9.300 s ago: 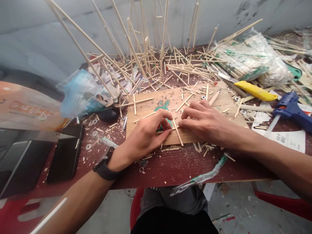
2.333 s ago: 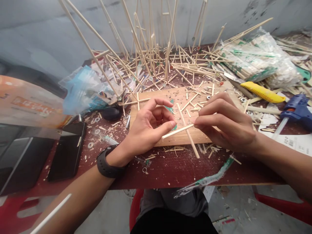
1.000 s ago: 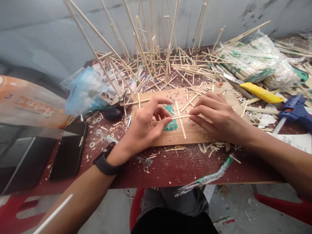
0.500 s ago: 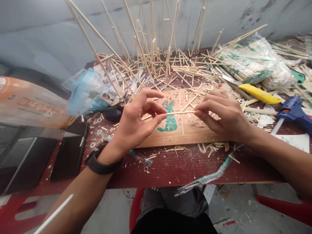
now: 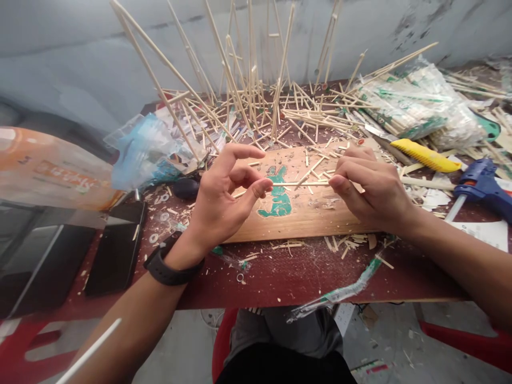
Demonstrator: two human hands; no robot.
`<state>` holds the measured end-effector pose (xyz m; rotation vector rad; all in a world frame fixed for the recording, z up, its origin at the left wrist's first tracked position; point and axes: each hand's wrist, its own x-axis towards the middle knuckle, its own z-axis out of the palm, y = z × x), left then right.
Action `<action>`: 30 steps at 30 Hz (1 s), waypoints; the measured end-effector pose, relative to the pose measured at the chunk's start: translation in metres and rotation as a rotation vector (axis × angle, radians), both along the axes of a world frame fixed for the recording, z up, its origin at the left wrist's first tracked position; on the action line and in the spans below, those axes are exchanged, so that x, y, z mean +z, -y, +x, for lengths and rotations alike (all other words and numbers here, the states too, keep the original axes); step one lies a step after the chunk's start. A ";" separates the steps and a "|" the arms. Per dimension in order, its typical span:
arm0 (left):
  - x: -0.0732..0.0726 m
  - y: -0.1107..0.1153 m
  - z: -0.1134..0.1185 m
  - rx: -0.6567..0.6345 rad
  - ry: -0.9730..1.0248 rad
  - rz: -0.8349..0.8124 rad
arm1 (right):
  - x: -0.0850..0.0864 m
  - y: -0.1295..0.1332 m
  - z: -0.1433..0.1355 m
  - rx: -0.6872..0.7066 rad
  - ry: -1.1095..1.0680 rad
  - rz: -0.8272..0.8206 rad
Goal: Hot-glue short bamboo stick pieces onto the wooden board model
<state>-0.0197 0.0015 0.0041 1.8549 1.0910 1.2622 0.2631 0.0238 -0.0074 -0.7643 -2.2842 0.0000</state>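
Note:
A thin wooden stick runs level between my two hands, above a wooden board. My left hand pinches its left end between thumb and fingers, the index finger arched above. At the other end, my right hand has thumb and index finger closed on the stick, the remaining fingers curled. Behind the stick, a green patch marks the board's surface. Short cut sticks lie on the board near my right hand.
Long upright sticks rise at the back by the wall. To the right are a yellow-handled knife, a blue glue gun and a plastic bag of sticks. Leftward lie a phone, a blue plastic bag and an orange-white package.
My right hand has shifted slightly right, and my left hand a little left. Both still hold the stick, with more of its length showing between them.

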 end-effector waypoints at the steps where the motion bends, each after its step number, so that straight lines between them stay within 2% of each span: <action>1: 0.000 0.000 0.000 0.004 -0.004 -0.004 | 0.000 0.000 0.000 -0.008 -0.007 -0.005; 15: 0.001 -0.003 0.001 0.007 0.002 0.011 | 0.000 -0.001 0.001 -0.022 -0.027 -0.006; 20: 0.001 -0.001 0.001 0.025 0.015 0.008 | 0.001 -0.002 0.000 0.016 -0.024 -0.030; 26: 0.003 0.003 0.002 0.025 0.019 -0.010 | -0.002 -0.003 -0.003 0.048 -0.041 0.036; 30: -0.003 -0.001 0.000 -0.007 -0.006 0.072 | -0.003 -0.001 -0.004 0.046 -0.110 0.034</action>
